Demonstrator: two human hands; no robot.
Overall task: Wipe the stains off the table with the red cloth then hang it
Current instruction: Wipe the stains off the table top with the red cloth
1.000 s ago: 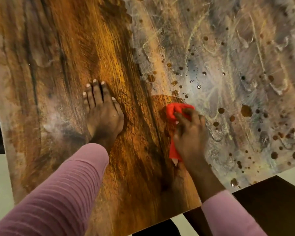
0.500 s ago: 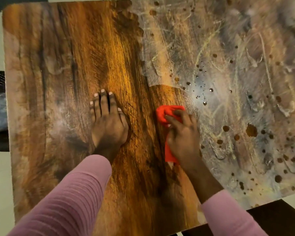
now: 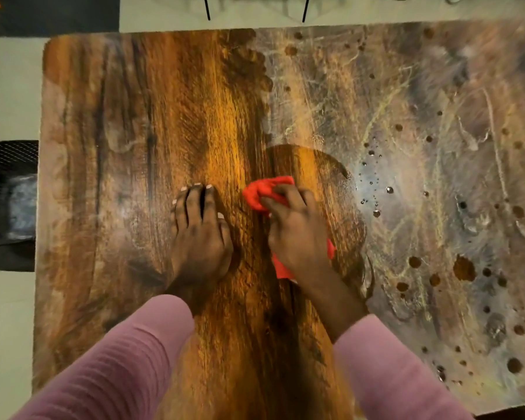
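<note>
Through the head camera we judge the job roughly half done. The left and middle of the bench (image 3: 103, 153) show warm, clean wood grain. The right half lies under a grey, chalky film dotted with brown stains (image 3: 463, 268) and a few wet drops, and a rounded cleared patch bulges into that film just beyond the right hand. The red cloth (image 3: 265, 191) lies on the bench near the middle, bunched under the right hand (image 3: 297, 234). That hand's fingers (image 3: 281, 204) are curled over the cloth, gripping it and pressing it to the wood; red shows past the fingertips and again by the wrist. The left hand (image 3: 199, 237) rests flat on the cleaned wood just beside it, its fingers straight and close together, holding nothing; we take it for a brace. Both forearms wear pink sleeves (image 3: 119, 359). What is left, as we read it, is the whole soiled right side and then hanging the cloth, and we see no hook or rail for that here. Compared with half a second ago, the cloth and right hand have come leftwards, closer to the left hand, which has kept its place and pose. The view now also takes in the bench's far edge and the pale floor (image 3: 164, 13) beyond it.
</note>
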